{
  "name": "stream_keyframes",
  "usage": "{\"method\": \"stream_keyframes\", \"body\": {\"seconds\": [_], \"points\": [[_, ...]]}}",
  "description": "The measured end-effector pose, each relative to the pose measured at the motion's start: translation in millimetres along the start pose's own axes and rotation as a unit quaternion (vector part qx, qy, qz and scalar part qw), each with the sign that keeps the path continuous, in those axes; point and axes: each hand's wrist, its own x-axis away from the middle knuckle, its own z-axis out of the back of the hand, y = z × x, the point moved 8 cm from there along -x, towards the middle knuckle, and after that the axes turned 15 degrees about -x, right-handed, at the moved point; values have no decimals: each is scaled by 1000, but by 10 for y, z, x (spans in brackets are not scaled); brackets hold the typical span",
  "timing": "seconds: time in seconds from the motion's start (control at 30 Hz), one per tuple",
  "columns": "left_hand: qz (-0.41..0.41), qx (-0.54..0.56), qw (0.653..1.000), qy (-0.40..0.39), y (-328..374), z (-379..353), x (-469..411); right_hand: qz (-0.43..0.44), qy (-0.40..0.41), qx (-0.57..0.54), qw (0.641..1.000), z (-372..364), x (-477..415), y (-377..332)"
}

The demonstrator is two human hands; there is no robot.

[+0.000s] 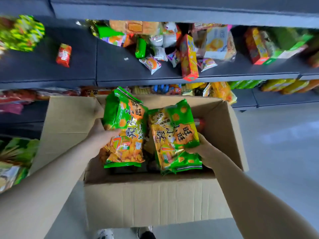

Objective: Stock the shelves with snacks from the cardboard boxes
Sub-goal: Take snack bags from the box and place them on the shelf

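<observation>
Holding: your left hand (101,133) grips one green snack bag (126,128); your right hand (202,149) grips a second green bag (174,135)
Place: both bags are over the open cardboard box (155,199), below the dark shelf (120,71)
Advice: lift them clear of the box; set them on a bare part of the shelf

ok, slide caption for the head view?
Left hand grips one green bag, right hand a second bag, at the box by the shelf.

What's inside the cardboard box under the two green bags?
A red packet shows by the cardboard box wall, with dark packaging lower down. The left hand holds the left bag and the right hand the right bag; these hide the rest.
</observation>
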Motion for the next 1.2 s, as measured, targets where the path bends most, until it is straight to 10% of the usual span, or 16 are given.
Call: {"method": "stream_keyframes", "body": {"seconds": [0.27,0.67,1.2], "points": [[-78,156,974,-145,417,971,1083,-6,-147,105,984,-733,1502,-958],[-176,235,956,-32,909,2574,2331,220,59,3,974,-1091,3047,-2320],[-329,246,906,100,2102,3833,3476,392,19,-1,920,-1335,4851,-3869]]}}
